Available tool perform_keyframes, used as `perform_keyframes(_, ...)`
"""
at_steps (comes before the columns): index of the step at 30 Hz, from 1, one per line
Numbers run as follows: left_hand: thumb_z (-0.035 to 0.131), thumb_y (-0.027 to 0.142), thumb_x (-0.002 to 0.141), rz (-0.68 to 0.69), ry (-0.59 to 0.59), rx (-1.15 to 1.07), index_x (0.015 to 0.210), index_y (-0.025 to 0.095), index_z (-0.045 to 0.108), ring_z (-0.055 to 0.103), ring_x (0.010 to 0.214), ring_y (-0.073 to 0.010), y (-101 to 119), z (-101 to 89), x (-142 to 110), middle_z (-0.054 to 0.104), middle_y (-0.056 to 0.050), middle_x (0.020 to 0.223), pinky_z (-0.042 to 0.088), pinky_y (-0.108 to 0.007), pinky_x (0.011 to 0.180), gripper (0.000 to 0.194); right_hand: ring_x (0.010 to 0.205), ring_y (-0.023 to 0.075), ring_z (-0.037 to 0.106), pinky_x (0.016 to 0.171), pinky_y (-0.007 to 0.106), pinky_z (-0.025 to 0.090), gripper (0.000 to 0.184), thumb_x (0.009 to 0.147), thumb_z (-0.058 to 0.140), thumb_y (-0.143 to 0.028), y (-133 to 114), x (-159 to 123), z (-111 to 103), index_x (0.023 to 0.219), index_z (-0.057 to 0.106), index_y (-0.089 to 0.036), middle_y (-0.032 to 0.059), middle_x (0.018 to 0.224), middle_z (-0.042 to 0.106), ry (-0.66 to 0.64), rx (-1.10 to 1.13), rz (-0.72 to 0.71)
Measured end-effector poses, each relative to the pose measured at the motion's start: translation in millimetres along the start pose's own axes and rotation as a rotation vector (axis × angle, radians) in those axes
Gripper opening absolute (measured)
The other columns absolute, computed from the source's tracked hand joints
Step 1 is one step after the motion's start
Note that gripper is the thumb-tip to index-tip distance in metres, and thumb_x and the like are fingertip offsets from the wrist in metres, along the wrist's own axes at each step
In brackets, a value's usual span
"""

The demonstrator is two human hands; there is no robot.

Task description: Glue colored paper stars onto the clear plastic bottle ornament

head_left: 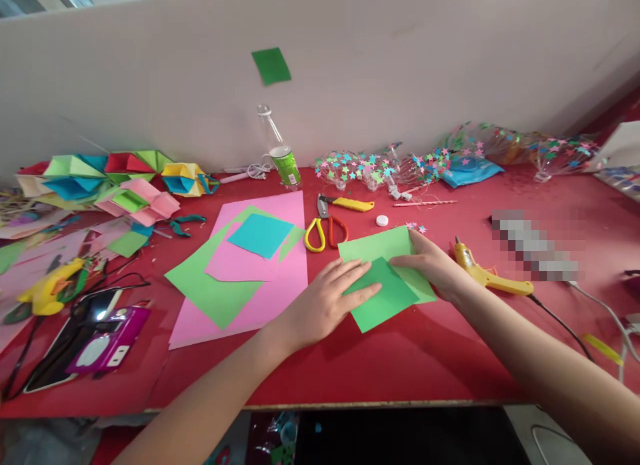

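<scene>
A darker green paper square [383, 293] lies partly over a light green sheet [379, 243] near the front of the red table. My left hand [333, 298] rests on both papers from the left, its fingers spread and stretched out. At the right side, my right hand [431, 261] grips the light green sheet's edge, with the thumb on top and the other fingers partly hidden. Just beyond the papers are scissors [324, 225] with one yellow and one red handle, and a yellow utility knife [353, 203].
Pink, green and blue sheets [283, 298] are stacked to the left. A yellow glue gun [487, 275] with a cord lies right of my right hand. Behind stand a glass bottle [284, 163] and star-covered clear ornaments [373, 170]. Folded paper shapes [140, 201] fill the back left.
</scene>
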State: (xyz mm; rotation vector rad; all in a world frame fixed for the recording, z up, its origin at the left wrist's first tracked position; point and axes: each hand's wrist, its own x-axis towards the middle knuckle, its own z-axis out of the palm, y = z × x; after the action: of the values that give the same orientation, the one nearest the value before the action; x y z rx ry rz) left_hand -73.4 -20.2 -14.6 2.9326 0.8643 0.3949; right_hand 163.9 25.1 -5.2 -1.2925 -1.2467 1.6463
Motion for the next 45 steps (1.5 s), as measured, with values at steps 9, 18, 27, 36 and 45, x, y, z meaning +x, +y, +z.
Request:
perform_keyframes(9, 0.048, 0.017, 0.089, -0.516, 0.097, 0.219, 0.134, 0.009, 0.049, 0.046, 0.129, -0.035, -34, 6.9, -3, 0.047, -0.024, 0.141, 0.039, -0.052, 0.106, 0.046, 0.075, 0.0176, 0.067, 0.062, 0.028, 0.056, 0.057, 0.062, 0.079, -0.027, 7, -5, -20, 0.111, 0.051, -0.028, -0.0011, 0.097, 0.069, 0.119, 0.029, -0.029)
perform_keyframes(18, 0.042, 0.048, 0.091, -1.032, -0.266, 0.387, 0.121, 0.003, 0.056, 0.057, 0.113, -0.0383, -109, 2.6, -46, 0.062, -0.026, 0.118, 0.047, -0.046, 0.09, 0.056, 0.079, 0.0191, 0.067, 0.066, 0.031, 0.056, 0.055, 0.063, 0.08, -0.033, 14, -3, -18, 0.11, 0.052, -0.028, -0.001, 0.097, 0.068, 0.081, 0.038, -0.015)
perform_keyframes(27, 0.04, 0.007, 0.082, -0.98, -0.322, 0.408, 0.109, -0.005, 0.058, 0.067, 0.091, -0.0377, -108, 9.2, -32, 0.066, -0.03, 0.092, 0.052, -0.043, 0.074, 0.034, 0.081, 0.0203, 0.067, 0.069, 0.034, 0.056, 0.064, 0.059, 0.08, -0.033, 16, -3, -12, 0.115, 0.05, -0.028, 0.0002, 0.103, 0.066, 0.072, 0.033, 0.011)
perform_keyframes(36, 0.034, 0.002, 0.085, -1.046, -0.24, 0.47, 0.111, 0.0, 0.057, 0.072, 0.081, -0.0339, -98, -14.5, -40, 0.071, -0.024, 0.082, 0.054, -0.04, 0.069, 0.034, 0.078, 0.019, 0.066, 0.065, 0.031, 0.054, 0.057, 0.06, 0.079, -0.031, 16, -4, -13, 0.11, 0.051, -0.027, -0.0021, 0.093, 0.067, 0.059, 0.034, -0.009)
perform_keyframes(45, 0.038, 0.006, 0.092, -0.39, 0.428, 0.548, 0.135, 0.007, 0.045, 0.068, 0.105, -0.0264, -13, -23.1, -13, 0.067, -0.021, 0.119, 0.058, -0.037, 0.081, 0.043, 0.077, 0.0189, 0.066, 0.068, 0.031, 0.054, 0.046, 0.061, 0.072, -0.025, 26, 1, -11, 0.104, 0.055, -0.027, -0.0029, 0.09, 0.069, 0.114, 0.105, -0.013)
